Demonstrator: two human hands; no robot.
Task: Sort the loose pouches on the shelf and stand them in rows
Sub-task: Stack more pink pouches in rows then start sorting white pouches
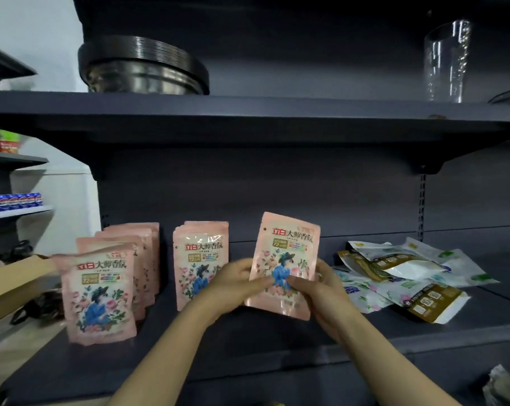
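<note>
While both hands gripped it by its lower half, a pink pouch stood upright above the dark shelf, its printed face toward the camera. The left hand curled round its left edge, thumb on the front; the right hand pinched the right edge the same way. To the left stood two rows of the same pink pouches: a left row of several, one behind another, and a middle row of about two. To the right a loose pile of white and gold pouches lay flat. On the upper shelf sat stacked metal bowls and a clear glass.
</note>
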